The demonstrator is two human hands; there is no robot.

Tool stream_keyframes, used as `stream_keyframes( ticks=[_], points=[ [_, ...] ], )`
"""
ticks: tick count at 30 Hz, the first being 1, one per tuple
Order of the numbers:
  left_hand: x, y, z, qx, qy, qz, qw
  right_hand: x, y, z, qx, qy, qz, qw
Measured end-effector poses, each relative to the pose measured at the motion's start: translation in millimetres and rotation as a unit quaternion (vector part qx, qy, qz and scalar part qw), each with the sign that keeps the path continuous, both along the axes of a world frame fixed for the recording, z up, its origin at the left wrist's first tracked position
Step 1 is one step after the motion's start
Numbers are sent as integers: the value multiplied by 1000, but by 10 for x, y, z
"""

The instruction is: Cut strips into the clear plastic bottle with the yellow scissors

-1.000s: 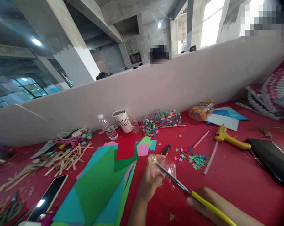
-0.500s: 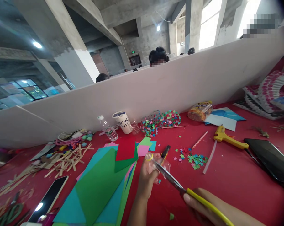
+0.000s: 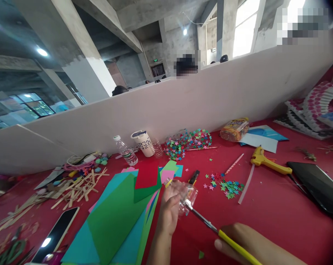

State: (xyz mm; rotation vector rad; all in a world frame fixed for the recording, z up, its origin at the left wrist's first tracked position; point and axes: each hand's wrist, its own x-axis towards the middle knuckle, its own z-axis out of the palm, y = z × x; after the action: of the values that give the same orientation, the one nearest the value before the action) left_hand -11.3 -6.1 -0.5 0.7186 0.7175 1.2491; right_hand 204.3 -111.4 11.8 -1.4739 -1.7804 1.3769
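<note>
My left hand is closed around a clear plastic bottle piece, whose neck with a yellow ring sticks out above the fingers. In my right hand are scissors with yellow handles, pointing up and left. Their tips meet the plastic beside my left fingers; I cannot tell whether the blades are apart. Just behind the plastic lies a black-handled cutter. Star-shaped sequins in green, blue and red are scattered to its right.
Coloured paper sheets spread to the left, beyond them wooden sticks and a phone. At the back stand a water bottle and a cup before a white partition. A yellow glue gun and black tablet-like object are right.
My left hand has tilted the plastic piece, its neck now further left. The scissor tips have moved lower on it, from near the neck to the wider part.
</note>
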Motion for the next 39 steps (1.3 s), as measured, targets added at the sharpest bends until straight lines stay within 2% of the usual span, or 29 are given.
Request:
stream_keyframes(
  ticks=[6,13,17,23,32,39],
  points=[
    [-55,50,97,-22,-26,33,999,173,-5,-38,15,1,17,1000],
    [-71,59,80,-25,-17,44,999,191,-24,162,-35,58,66,996],
    [-32,44,105,3,-8,38,999,154,-28,194,-51,85,57,993],
    [7,28,92,18,-9,13,1000,129,-43,137,-32,64,43,996],
    [25,16,71,-6,1,36,999,69,-19,192,-42,53,43,997],
    [78,-16,106,-4,1,18,1000,78,-19,184,-48,65,55,995]
  ],
)
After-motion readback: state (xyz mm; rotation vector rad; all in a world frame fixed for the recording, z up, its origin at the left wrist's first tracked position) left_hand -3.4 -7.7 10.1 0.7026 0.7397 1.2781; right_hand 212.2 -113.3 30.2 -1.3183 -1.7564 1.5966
